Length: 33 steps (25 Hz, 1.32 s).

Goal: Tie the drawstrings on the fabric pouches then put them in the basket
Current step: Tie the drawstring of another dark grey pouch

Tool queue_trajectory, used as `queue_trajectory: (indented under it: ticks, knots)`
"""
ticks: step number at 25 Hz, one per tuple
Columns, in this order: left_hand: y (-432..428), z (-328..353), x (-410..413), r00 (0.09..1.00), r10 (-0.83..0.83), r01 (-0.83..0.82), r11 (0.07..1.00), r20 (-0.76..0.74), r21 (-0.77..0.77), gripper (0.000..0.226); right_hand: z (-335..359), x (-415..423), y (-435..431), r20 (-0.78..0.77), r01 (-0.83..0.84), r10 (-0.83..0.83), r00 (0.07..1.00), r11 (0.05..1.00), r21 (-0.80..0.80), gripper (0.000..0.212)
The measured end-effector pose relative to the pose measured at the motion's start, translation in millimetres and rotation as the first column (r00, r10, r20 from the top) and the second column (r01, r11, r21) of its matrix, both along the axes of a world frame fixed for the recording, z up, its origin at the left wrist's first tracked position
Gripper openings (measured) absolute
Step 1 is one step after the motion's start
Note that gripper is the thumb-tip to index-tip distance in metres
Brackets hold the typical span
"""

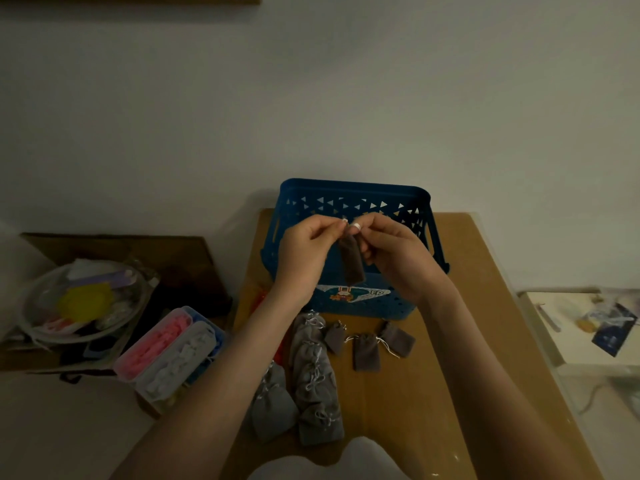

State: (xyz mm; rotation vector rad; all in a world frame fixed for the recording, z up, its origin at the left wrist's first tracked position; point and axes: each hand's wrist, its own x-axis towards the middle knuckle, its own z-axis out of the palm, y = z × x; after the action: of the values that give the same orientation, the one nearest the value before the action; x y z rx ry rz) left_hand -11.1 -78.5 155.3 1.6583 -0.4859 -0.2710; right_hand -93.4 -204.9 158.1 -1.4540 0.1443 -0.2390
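Observation:
A small dark brown pouch (352,262) hangs in the air above the blue plastic basket (356,199). My left hand (304,252) and my right hand (394,252) both pinch its top, thumbs and forefingers meeting at the drawstring. On the brown tabletop (450,375) below lie several more pouches: a row of grey ones (313,379) at the left, and three brown ones (366,351) in front of the basket. The inside of the basket is hidden behind my hands.
A low box at the left holds a clear bowl of craft bits (83,303). A clear case with pink and white pieces (169,355) lies beside the table. A white tray with papers (595,323) stands at the right. The wall is close behind the basket.

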Motion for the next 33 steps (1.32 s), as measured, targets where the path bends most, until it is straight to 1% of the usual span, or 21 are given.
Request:
queue_trajectory:
  ticks: [1,3,6,8,9,14,17,19,22,25,30,33]
  knots:
    - [-0.3,-0.5,-0.2,0.997,0.012,-0.016,0.999,0.078,0.046,0.013,0.6,-0.5,1.3,0.006,-0.009,0.009,1.0,1.0,-0.024,0.024]
    - [-0.2,1.7,-1.8,0.976,0.034,-0.058,0.993,0.215,0.107,0.017,3.5,-0.6,5.7,0.016,0.024,-0.023,1.0,0.996,-0.083,0.018]
    - [0.2,8.8,-8.0,0.925,0.044,-0.104,0.985,0.378,0.139,0.019,6.5,1.8,14.4,0.041,0.13,-0.126,0.991,0.984,-0.119,0.007]
    - [0.1,12.3,-11.3,0.879,0.034,-0.123,0.98,0.476,0.157,0.02,4.6,4.7,18.6,0.059,0.216,-0.21,0.976,0.965,-0.147,0.006]
    - [0.1,13.6,-12.4,0.867,0.023,-0.124,0.977,0.497,0.171,0.02,3.3,5.8,19.6,0.068,0.249,-0.24,0.968,0.952,-0.176,0.007]
    - [2.0,13.7,-12.7,0.889,-0.061,-0.07,0.961,0.453,0.267,0.025,-0.3,6.5,27.5,0.113,0.335,-0.316,0.942,0.898,-0.285,0.012]
    - [2.9,13.6,-14.7,0.905,-0.137,0.014,0.956,0.403,0.293,0.027,-2.5,5.0,26.5,0.151,0.395,-0.365,0.919,0.86,-0.322,0.007]
    - [4.2,13.7,-13.3,0.904,-0.158,0.041,0.957,0.398,0.287,0.024,-1.4,4.4,24.9,0.158,0.4,-0.368,0.916,0.845,-0.354,0.008]
    - [6.3,14.3,-8.3,0.912,-0.153,0.062,0.969,0.382,0.241,0.02,1.6,3.4,24.7,0.168,0.403,-0.366,0.915,0.818,-0.41,0.017]
    - [7.1,14.6,-6.1,0.909,-0.148,0.07,0.976,0.389,0.208,0.017,3.2,4.4,24.3,0.164,0.395,-0.36,0.919,0.809,-0.436,0.011]
    - [5.8,12.6,-11.9,0.876,-0.045,-0.038,0.986,0.48,0.16,0.018,3.4,6.7,23.7,0.122,0.374,-0.355,0.927,0.842,-0.39,0.005]
    - [3.6,12.7,-16.6,0.896,0.003,-0.08,0.985,0.444,0.154,0.022,3.7,5.5,23.9,0.106,0.337,-0.322,0.941,0.854,-0.396,0.004]
